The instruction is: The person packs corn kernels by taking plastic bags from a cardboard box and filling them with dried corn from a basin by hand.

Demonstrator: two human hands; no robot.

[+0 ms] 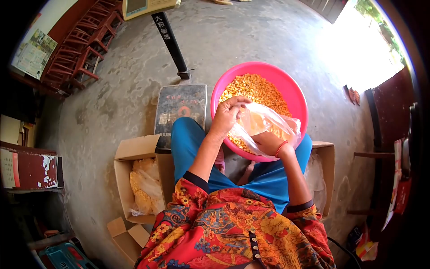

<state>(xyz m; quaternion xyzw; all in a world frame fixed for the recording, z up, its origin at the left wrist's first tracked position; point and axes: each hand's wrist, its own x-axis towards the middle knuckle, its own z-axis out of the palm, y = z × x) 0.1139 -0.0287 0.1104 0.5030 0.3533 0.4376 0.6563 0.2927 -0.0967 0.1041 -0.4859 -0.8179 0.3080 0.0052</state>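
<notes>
A pink basin (303,105) holds loose yellow-orange corn kernels (257,89). Over its near part a clear plastic bag (273,117) is spread with its mouth open. My left hand (230,114) pinches the bag's rim at the left. My right hand (268,142), with a red bracelet at the wrist, is at the bag's opening, its fingers curled beside a pale, translucent scoop-like piece (253,123). The bag and that hand partly hide the piece. Its fingertips are hidden.
Left of the basin stands a floor scale (181,105) with a black post (170,42). A cardboard box (134,145) with bagged kernels is at my left, another box (328,175) at my right. Red chairs (85,49) line the left wall.
</notes>
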